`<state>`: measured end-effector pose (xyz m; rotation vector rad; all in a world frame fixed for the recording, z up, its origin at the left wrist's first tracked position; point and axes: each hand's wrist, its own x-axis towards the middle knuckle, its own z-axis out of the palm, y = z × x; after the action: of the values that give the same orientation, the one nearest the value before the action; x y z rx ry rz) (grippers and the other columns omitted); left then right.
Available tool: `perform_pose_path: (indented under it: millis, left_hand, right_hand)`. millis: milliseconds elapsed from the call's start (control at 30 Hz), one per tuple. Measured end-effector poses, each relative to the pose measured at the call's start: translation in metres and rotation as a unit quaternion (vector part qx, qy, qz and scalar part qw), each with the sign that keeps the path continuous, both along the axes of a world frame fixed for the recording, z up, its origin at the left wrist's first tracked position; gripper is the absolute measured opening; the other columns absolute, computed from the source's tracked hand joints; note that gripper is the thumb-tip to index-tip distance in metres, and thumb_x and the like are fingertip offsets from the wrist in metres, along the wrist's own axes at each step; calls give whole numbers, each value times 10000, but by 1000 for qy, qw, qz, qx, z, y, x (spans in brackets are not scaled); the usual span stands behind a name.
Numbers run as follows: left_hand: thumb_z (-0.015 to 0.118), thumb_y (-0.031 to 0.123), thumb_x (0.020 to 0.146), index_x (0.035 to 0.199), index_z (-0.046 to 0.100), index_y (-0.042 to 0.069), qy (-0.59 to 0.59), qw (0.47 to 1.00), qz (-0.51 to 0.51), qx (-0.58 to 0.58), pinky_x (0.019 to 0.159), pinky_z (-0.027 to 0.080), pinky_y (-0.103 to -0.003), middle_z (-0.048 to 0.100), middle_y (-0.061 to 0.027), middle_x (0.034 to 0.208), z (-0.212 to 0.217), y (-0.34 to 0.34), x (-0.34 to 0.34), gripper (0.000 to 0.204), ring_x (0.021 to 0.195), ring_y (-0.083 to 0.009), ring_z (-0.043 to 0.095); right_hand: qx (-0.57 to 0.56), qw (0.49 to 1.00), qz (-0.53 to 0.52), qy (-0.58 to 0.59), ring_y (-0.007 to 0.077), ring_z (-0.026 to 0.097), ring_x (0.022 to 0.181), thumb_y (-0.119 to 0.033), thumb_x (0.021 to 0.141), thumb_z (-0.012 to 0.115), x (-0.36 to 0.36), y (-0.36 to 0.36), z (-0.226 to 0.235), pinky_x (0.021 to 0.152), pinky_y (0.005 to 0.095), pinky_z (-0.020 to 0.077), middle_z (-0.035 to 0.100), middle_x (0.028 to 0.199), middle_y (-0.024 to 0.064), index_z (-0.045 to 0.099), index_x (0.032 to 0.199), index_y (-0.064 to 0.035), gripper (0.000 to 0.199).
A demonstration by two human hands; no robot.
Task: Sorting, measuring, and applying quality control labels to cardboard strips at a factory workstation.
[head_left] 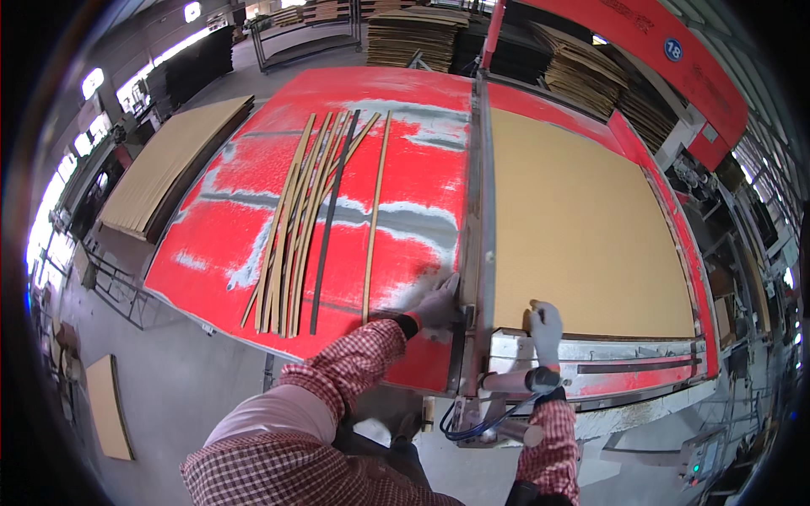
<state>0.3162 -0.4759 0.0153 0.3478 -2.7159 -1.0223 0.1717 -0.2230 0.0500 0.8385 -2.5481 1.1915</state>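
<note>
**Broad tan board (pixel 591 228) laid flat to the right of the metal rail (pixel 483 211)**

The tan board is seen stretched out alongside the metal rail, its left edge set close against it. From its wide, flat, thin look, it is judged to be stiff as a sheet yet able to sag if lifted at one corner, awkward rather than very heavy, and fairly smooth under a glove. Its edges and corners could probably be chipped. It would best be gripped by two well-separated points along its edges, with the palms kept flat for support.

The gloved right hand (pixel 547 331) is placed right of the rail's near end, at the board's near edge. Its fingers are curled close together there; whether the edge is pinched or merely touched cannot be told.

The gloved left hand (pixel 436 307) is rested just left of the rail, over the red tabletop (pixel 426 181), with its fingers reaching toward the rail. Their spacing, and whether anything is held, cannot be told. Farther left of the rail, thin strips (pixel 302 253) are spread.
</note>
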Motion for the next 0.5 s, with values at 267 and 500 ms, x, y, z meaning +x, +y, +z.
perform_pose_path:
  millis: [267,500]
  left_hand:
    - [782,578,539,1486,139,126,-242,837,436,-225,1058,105,-667,165,-332,1469,58,-191,281,1231,1359,-525,125]
    - [759,356,583,1195,413,7,-177,875,430,-133,757,518,-482,594,-212,1045,51,-252,436,785,931,-391,610]
  right_hand:
    - [-154,953,-160,-208,163,498,730,-181,875,554,259,248,-41,684,327,428,553,780,78,572,899,21,204]
    - [-148,786,-245,-547,211,551,794,-124,885,539,584,319,-244,705,296,477,576,886,82,560,952,-17,128]
